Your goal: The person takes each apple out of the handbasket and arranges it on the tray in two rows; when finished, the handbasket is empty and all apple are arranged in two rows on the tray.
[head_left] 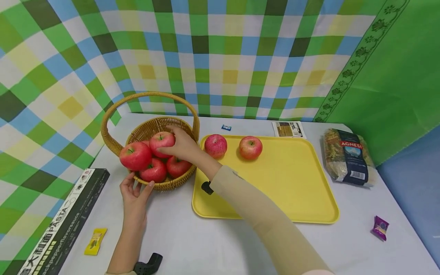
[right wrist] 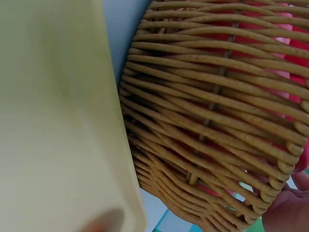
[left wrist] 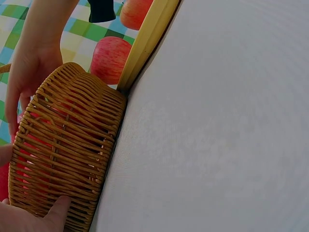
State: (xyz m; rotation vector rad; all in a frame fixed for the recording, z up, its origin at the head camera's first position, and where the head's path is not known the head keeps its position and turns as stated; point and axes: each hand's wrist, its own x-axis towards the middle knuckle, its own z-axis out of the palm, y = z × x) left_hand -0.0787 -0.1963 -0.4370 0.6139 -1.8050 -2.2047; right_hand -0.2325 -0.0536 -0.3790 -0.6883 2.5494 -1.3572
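Six apples (head_left: 215,146), one basket (head_left: 173,184), one tray (head_left: 292,179)

Woven wicker basket (head_left: 172,184); smooth yellow plastic tray (head_left: 292,183); glossy apples (head_left: 250,147).

right hand (head_left: 182,147) gripping apple (head_left: 160,142), basket (head_left: 172,184)

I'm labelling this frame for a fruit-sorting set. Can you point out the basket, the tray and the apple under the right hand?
basket (head_left: 172,185): head view, front wall of the weave.
tray (head_left: 295,179): head view, bare yellow floor.
apple (head_left: 160,140): head view, its red top, left of the right hand (head_left: 182,147).
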